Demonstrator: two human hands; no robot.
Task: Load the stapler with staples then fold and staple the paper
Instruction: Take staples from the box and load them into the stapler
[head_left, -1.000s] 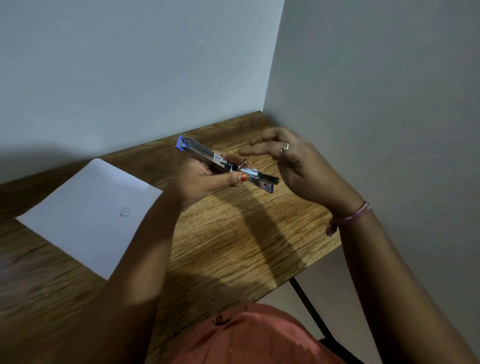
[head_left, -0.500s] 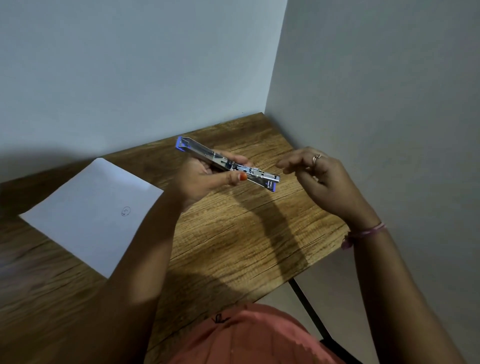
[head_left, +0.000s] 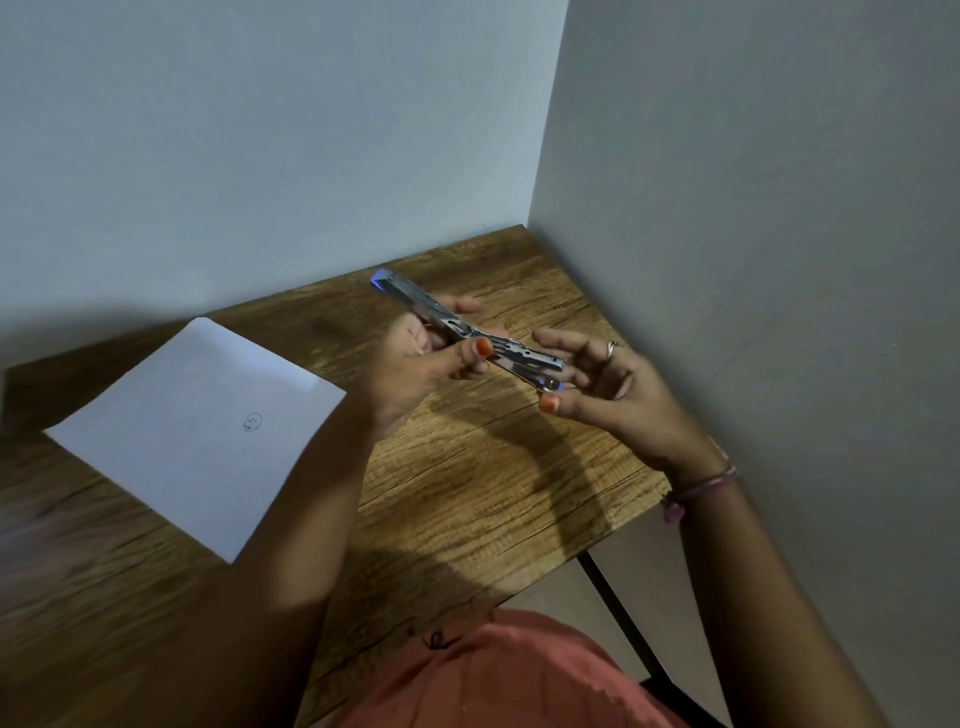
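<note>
Paper (head_left: 197, 431) lies flat and unfolded on the left part of the wooden table (head_left: 467, 499), 1 sheet with a small circled mark near its middle, well apart from both hands. By that, folding and stapling are not yet done.

Further right, the left hand (head_left: 421, 364) holds the stapler (head_left: 462, 327) up above the table, thumb pressed on the near side and fingers wrapped behind, pinching it around its middle. The stapler is swung fully open into 1 long, nearly straight line: a blue-tipped end points up and away toward the back wall, the other blue-tipped end reaches down to the right.

Right hand (head_left: 608, 384) sits at that lower end, fingers spread and loosely curled, thumb just below the tip and fingertips beside or touching the metal; it does not clamp anything that can be seen. Whether a strip of staples already lies in the channel is too small to tell.

Judging from this, loading is the step in hand, at or near its finish; closing the stapler, then folding and stapling the sheet, remain.
</note>
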